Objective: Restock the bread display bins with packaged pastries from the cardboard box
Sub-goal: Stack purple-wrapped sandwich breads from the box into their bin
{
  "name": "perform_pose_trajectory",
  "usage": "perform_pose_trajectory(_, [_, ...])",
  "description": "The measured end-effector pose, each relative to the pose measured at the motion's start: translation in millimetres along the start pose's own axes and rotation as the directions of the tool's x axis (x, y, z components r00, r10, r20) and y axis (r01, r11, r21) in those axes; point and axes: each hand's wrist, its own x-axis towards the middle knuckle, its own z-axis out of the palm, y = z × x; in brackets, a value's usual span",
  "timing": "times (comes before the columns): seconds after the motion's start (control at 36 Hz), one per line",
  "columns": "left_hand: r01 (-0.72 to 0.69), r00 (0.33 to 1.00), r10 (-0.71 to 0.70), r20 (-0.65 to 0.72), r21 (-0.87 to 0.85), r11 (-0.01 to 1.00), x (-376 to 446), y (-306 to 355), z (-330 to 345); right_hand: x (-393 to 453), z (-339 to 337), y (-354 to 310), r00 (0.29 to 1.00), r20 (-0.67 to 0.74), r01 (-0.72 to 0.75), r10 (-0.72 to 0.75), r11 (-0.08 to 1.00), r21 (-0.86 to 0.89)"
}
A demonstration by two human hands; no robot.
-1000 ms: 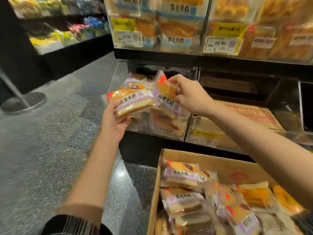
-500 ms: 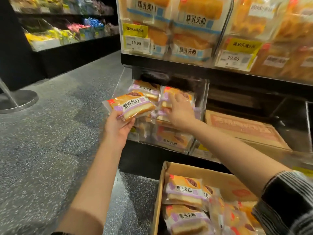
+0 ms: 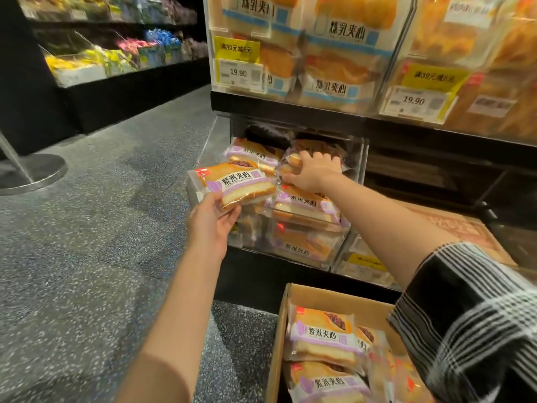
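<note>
The left hand point(image 3: 213, 225) grips a clear-wrapped pastry packet with a purple label point(image 3: 232, 184) from below, just in front of the transparent plastic display bin point(image 3: 308, 225). The right hand point(image 3: 313, 171) reaches into this bin and presses on another wrapped pastry point(image 3: 290, 164) lying on the pile. Below, an open brown cardboard box point(image 3: 279, 338) on the grey speckled floor point(image 3: 87, 257) holds more of the same packets.
</note>
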Motion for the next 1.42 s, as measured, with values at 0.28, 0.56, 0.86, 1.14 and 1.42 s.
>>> perform_pose_trajectory(0.28, [0.020, 1.000, -0.020, 0.001, 0.023, 1.000, -1, 3, -2, -32, 12, 2, 0.884, -0.454, 0.245, -0.112, 0.938, 0.246])
perform_pose_trajectory(0.56, [0.080, 0.994, -0.079, 0.077, -0.016, 0.997, -5, 5, 9, -60, 19, -41, 0.672, -0.417, 0.685, -0.611, 0.728, 0.037])
perform_pose_trajectory(0.86, [0.136, 0.980, -0.122, 0.155, -0.085, 0.987, 11, 17, 0, -12, 4, -63, 0.687, -0.553, 0.525, -0.473, 0.848, -0.073])
perform_pose_trajectory(1.14, [0.113, 0.991, -0.122, -0.049, -0.153, 0.982, 23, 8, -6, 38, 6, -83, 0.965, -0.180, 0.197, -0.193, 0.980, 0.002])
perform_pose_trajectory(1.42, [0.077, 0.992, -0.084, -0.098, -0.066, 0.995, 20, -2, 3, 49, 23, -92, 0.918, -0.298, 0.271, -0.261, 0.963, -0.007])
